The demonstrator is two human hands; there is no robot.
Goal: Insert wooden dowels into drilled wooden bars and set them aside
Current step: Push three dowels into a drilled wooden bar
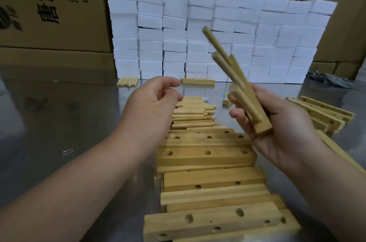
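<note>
You see even, soft indoor light — the grey surface (59, 122) gives dull glare and faint reflections. Motion blur smears the raised dowels (223, 57); edges bow outward from the wide lens.

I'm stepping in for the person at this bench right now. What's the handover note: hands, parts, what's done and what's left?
Right hand: holds a bar with three dowels in it, raised off the table.
Left hand: empty, half curled above the loose dowels.
Undrilled-side work: drilled bars with empty holes lie piled in front.
Done: three dowels seated in the held bar.
Left: set it aside, then fill the rest.
</note>
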